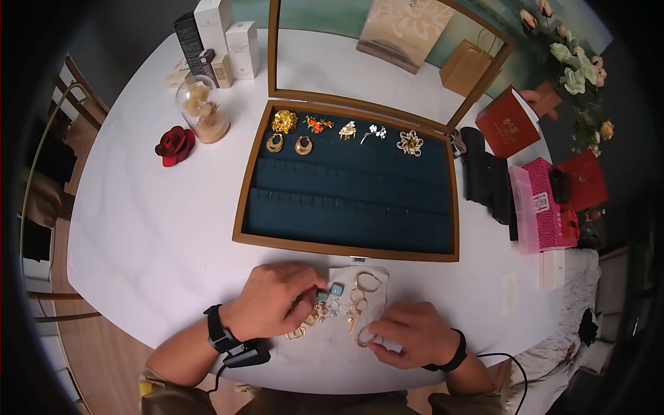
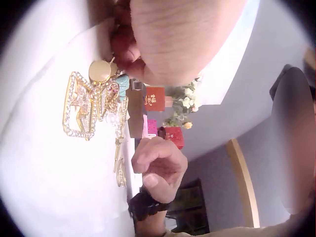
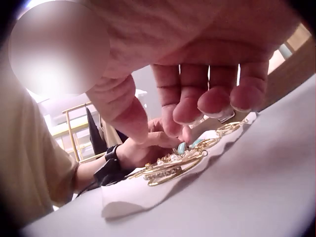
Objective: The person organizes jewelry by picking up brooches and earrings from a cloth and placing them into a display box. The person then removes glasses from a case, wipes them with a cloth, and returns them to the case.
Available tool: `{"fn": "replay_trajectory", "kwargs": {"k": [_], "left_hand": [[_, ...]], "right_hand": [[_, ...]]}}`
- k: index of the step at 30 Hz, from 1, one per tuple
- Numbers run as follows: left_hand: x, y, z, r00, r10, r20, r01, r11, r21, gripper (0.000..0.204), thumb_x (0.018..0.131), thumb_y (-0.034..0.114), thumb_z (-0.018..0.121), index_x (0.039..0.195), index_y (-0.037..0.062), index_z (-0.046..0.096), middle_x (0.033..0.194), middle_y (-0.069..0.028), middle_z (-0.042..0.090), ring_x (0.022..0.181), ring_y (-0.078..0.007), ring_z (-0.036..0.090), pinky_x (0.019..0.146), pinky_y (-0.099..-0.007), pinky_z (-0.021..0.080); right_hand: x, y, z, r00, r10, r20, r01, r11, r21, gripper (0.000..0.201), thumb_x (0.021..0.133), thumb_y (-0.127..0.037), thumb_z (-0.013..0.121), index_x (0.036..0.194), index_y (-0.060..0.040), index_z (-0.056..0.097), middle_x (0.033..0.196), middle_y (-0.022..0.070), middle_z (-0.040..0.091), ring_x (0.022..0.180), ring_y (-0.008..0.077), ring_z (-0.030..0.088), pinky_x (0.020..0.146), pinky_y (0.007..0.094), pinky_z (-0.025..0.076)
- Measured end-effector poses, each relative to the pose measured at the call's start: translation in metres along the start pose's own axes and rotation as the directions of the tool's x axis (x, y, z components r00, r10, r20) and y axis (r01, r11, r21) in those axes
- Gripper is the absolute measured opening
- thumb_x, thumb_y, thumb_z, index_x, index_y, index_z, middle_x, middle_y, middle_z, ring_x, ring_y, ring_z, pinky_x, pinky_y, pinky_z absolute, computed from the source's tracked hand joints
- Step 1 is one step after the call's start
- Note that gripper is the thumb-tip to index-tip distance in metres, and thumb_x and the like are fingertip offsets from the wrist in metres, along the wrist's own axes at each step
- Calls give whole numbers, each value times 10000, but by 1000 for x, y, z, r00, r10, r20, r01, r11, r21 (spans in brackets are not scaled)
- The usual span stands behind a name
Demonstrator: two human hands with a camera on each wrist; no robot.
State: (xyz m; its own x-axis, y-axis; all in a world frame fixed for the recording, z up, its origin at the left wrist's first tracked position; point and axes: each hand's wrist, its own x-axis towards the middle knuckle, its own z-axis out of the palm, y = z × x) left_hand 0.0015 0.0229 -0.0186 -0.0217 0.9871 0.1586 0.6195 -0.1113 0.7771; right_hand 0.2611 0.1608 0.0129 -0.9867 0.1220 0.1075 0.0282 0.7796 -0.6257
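Note:
Gold and clear-stone jewellery lies on a white cloth point(image 1: 377, 294) in front of the display case. My left hand point(image 1: 273, 301) is bent over its left side, fingertips at a turquoise piece point(image 1: 322, 296); whether they pinch it is unclear. Another turquoise piece point(image 1: 337, 289) lies just beside it. In the left wrist view, a stone-edged square earring point(image 2: 66, 116) and a gold disc point(image 2: 100, 71) lie below that hand. My right hand point(image 1: 411, 335) hovers at a gold hoop point(image 1: 365, 337); in the right wrist view its thumb stands apart from loosely bent fingers, with nothing between them.
The wooden case point(image 1: 346, 252) stands with its glass lid raised, brooches and gold earrings along its top rows. Left are a red rose point(image 1: 175, 146), a glass dome point(image 1: 202, 111) and boxes point(image 1: 242, 52). Right are black pouches point(image 1: 487, 176), a pink box point(image 1: 543, 207) and a red box point(image 1: 508, 123).

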Motion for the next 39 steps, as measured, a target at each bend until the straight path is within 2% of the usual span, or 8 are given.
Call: {"fn": "replay_trajectory", "kwargs": {"k": [13, 15, 18, 22, 25, 27, 33, 39], "left_hand": [[1, 4, 0, 999, -9, -40, 8, 999, -33, 207, 808, 6, 614, 997, 29, 696, 769, -102, 687, 684, -299, 689, 649, -383, 558], [0, 4, 0, 999, -7, -44, 5, 999, -39, 205, 811, 8, 617, 998, 32, 697, 771, -103, 688, 684, -300, 691, 647, -383, 558], [-1, 2, 2, 999, -5, -40, 4, 1000, -25, 242, 797, 22, 621, 1029, 65, 676, 789, -68, 690, 707, -292, 692, 655, -407, 556], [-1, 3, 1, 999, 2, -47, -3, 1000, -15, 208, 810, 29, 637, 1010, 55, 689, 768, -74, 684, 674, -280, 685, 632, -386, 549], [-1, 5, 0, 999, -13, -39, 12, 1000, -18, 178, 822, 38, 654, 994, 50, 702, 755, -81, 677, 635, -268, 671, 605, -364, 540], [-1, 5, 0, 999, -18, -33, 17, 1000, -16, 175, 822, 45, 662, 992, 53, 702, 750, -77, 673, 615, -256, 662, 596, -358, 534], [-4, 9, -1, 999, -6, -47, 3, 998, -60, 165, 831, 68, 688, 996, 59, 682, 741, -44, 647, 618, -237, 654, 579, -371, 526], [-9, 25, 6, 984, 169, -51, -176, 951, -254, 136, 872, 143, 766, 966, 74, 696, 777, -55, 655, 639, -248, 649, 570, -362, 509]], "right_hand": [[-8, -7, 19, 987, -14, 159, 39, 987, -158, 151, 910, -188, 734, 922, -107, 606, 837, 29, 622, 768, 225, 657, 584, 388, 515], [-6, -5, 13, 995, -91, -49, 91, 996, 9, 136, 874, -144, 797, 935, -118, 679, 783, -6, 638, 655, 170, 643, 523, 319, 478], [-6, -11, -11, 985, 111, 136, -146, 945, 293, 71, 932, -103, 730, 943, -66, 670, 839, 34, 692, 674, 192, 671, 585, 314, 511], [-8, -5, -10, 983, 174, 58, -182, 893, 411, 61, 963, -87, 705, 919, -52, 680, 781, 13, 668, 610, 138, 626, 575, 275, 480], [-14, 1, -6, 975, 218, 30, -194, 785, 589, 49, 991, -78, 682, 968, -37, 666, 802, -3, 646, 654, 85, 580, 600, 253, 457], [-18, 0, -2, 883, 446, 144, -316, 340, 886, 113, 976, -78, 690, 999, 7, 619, 847, 57, 615, 684, 127, 565, 650, 269, 454], [-19, 12, 8, 933, 304, 193, -240, 123, 963, 78, 1053, -78, 568, 1098, -16, 556, 839, 36, 597, 713, 108, 528, 663, 263, 440], [-15, 10, 17, 920, 303, 248, -279, 63, 958, 86, 1070, -94, 549, 1115, -21, 545, 868, 58, 630, 742, 127, 563, 706, 289, 487]]}}
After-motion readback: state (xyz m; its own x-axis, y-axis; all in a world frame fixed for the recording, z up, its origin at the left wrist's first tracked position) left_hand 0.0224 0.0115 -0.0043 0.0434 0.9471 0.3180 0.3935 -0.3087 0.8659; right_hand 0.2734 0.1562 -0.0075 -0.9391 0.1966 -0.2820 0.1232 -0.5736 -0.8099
